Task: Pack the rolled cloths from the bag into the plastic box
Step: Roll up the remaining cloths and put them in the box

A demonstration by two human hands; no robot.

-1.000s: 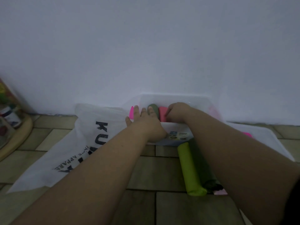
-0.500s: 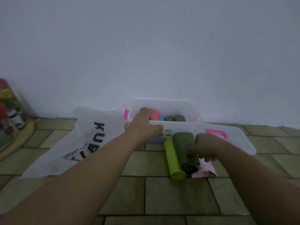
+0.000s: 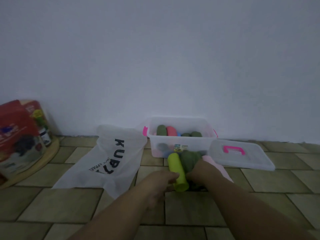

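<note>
By box: my R hand grips dk-green roll; my L hand touches lime roll, grip unclear.

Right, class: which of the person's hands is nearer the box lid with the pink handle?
Right. The right hand holds the dark green roll just left of the lid; the left hand sits farther left, at the lime roll.

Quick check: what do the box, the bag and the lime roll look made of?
Box: clear glossy plastic; rolls show through its wall. Bag: thin, white, matte, slightly sheer; probably non-woven fabric, possibly plastic film. Lime roll: soft cloth, matte; blur hides any weave.
</note>
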